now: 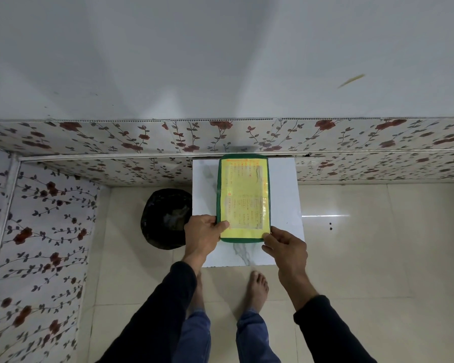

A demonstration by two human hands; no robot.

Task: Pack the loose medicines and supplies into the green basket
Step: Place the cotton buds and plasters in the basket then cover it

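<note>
The green basket [218, 189] stands lengthwise on a small white marble-patterned table [283, 195]. A yellow printed sheet [243, 195] under clear film covers its whole top, so only the green rim shows and the inside is hidden. My left hand [203, 237] grips the near left corner, thumb pressed on the yellow sheet. My right hand [286, 248] holds the near right corner with its fingertips on the rim. No loose medicines or supplies are in view.
A black bin with a dark liner [165, 218] stands on the floor just left of the table. Floral-patterned wall panels [50, 205] close in the left side and the back. Cream floor tiles [378, 244] spread to the right. My bare feet are below the table's near edge.
</note>
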